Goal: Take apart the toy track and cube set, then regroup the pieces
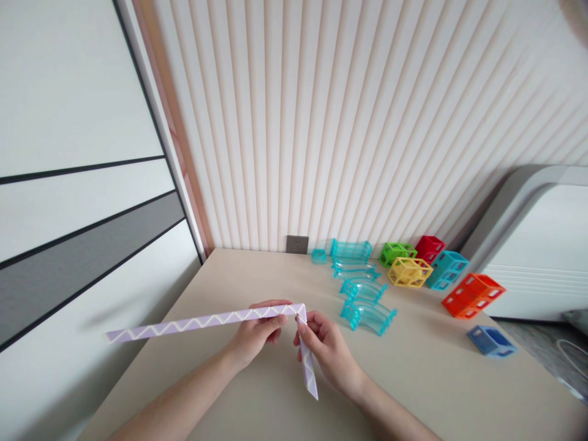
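Over the middle of the worktop (427, 380), both hands grasp one bent purple stick (215, 320). From the left hand's (256, 337) grip, its long part points across the left edge; from the right hand's (328, 348) grip, the short part points toward the near edge. The bend lies nearer the right hand.

A pale ridged wall (285, 122) stands behind a beige counter (239, 269), dark socket (297, 244) low down (by the counter's far edge), white panelling (73, 79) with black strips (82, 169) and grey band (92, 255) at left, rounded grey-and-white furniture (542, 245) at right, grey floor (544, 334) below.
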Demonstrator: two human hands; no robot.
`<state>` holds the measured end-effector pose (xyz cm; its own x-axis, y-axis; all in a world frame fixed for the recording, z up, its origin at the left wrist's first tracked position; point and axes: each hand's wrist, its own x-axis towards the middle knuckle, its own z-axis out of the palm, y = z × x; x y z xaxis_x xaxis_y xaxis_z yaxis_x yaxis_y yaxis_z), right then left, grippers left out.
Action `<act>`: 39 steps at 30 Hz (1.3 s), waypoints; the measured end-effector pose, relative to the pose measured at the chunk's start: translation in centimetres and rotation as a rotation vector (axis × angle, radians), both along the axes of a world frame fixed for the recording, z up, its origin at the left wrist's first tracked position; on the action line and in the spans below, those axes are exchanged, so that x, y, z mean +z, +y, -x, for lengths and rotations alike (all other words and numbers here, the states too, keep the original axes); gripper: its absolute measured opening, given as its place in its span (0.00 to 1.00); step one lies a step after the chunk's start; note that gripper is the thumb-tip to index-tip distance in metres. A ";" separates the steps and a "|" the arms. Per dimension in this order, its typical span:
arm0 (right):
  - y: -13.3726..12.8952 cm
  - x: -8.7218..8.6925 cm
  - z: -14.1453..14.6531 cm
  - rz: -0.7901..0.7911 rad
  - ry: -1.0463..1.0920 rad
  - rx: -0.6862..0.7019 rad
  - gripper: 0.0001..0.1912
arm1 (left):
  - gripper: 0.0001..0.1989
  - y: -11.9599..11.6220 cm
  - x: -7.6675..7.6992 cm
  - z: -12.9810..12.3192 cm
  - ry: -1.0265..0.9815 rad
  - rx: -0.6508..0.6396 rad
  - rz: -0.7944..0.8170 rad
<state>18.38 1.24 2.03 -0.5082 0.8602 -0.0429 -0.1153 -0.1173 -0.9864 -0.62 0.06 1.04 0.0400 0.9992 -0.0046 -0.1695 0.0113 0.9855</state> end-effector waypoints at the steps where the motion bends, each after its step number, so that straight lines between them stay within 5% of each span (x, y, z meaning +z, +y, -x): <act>1: -0.1 0.1 0.0 -0.003 -0.007 -0.006 0.27 | 0.29 0.0 0.1 0.0 0.001 -0.001 -0.003; 14: -0.4 0.2 0.2 -0.024 -0.092 -0.061 0.31 | 0.28 0.0 0.0 -0.2 0.013 0.010 0.010; 39: -0.2 1.4 -0.7 0.230 0.002 0.059 0.27 | 0.21 0.1 -0.2 0.6 0.182 -0.098 -0.102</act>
<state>19.09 1.01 3.48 -0.5576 0.7967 -0.2332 -0.1035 -0.3455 -0.9327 -1.17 0.11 0.84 0.1451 0.9861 0.0805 0.0082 -0.0826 0.9965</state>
